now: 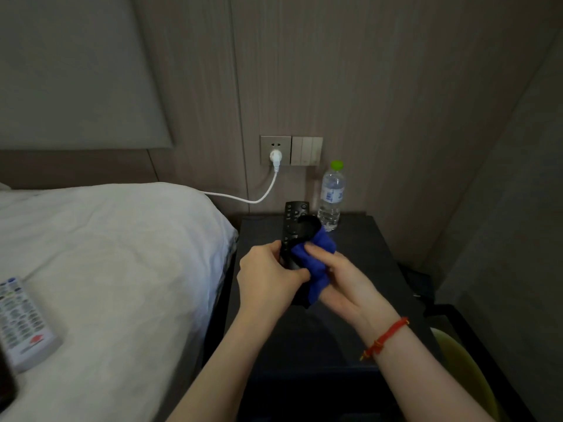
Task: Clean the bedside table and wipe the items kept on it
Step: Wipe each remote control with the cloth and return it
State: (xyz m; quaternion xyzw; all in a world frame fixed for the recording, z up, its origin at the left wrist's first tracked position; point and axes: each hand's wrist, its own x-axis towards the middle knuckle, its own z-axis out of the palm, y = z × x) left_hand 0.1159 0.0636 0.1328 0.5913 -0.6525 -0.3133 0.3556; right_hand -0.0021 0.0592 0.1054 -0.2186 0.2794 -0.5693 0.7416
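My left hand (269, 277) grips the lower end of a black remote control (294, 222), held upright above the dark bedside table (359, 300). My right hand (341, 283) holds a bunched blue cloth (316, 258) pressed against the remote's right side and lower front. A red string bracelet circles my right wrist. A clear water bottle (330, 197) with a green cap stands at the table's back edge, just right of the remote's top.
A bed with white sheets (115, 254) lies to the left, a white remote control (23, 322) resting on it. A white plug and cable (274, 175) run from the wall socket toward the bed. A yellow-green bin (463, 367) sits low right of the table.
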